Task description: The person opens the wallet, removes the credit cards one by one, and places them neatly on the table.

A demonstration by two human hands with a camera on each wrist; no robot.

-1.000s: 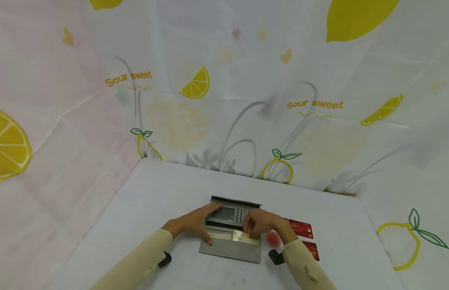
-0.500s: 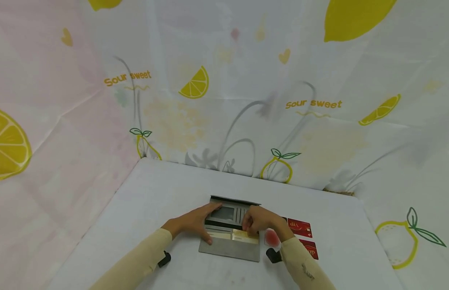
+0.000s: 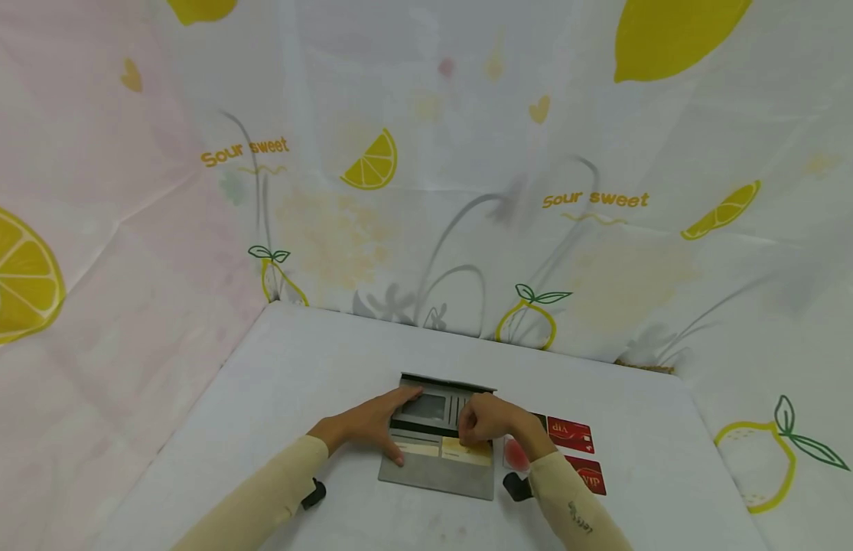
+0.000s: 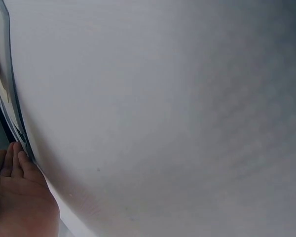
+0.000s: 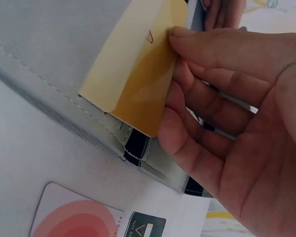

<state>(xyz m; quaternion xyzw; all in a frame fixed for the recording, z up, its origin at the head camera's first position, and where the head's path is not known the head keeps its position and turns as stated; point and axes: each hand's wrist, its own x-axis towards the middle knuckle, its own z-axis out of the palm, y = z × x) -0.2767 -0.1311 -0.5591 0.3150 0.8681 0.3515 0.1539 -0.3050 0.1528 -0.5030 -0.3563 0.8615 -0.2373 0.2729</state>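
A grey wallet (image 3: 436, 478) lies unfolded on the white table, with a clear window and card slots in its far half. My left hand (image 3: 367, 421) rests across its left side, thumb and fingers spread, the thumb at the near half. My right hand (image 3: 486, 417) is over the right side. In the right wrist view, its thumb and fingers pinch the edge of a gold and cream card (image 5: 143, 74), which lies over the wallet's near half. Left of that, a pale cream strip (image 3: 419, 448) shows in the wallet. The left wrist view shows mostly tabletop, with fingers along the wallet's edge.
Right of the wallet lie two red VIP cards (image 3: 572, 435), a white card with red circles (image 3: 516, 453) and a dark green card (image 5: 147, 224), partly behind my right hand. A lemon-print cloth (image 3: 426, 229) rises behind and beside the table.
My right hand has shifted slightly left along the gold card's far edge, and its fingers now sit nearer the card's left part. My left hand and the wallet have stayed in place.
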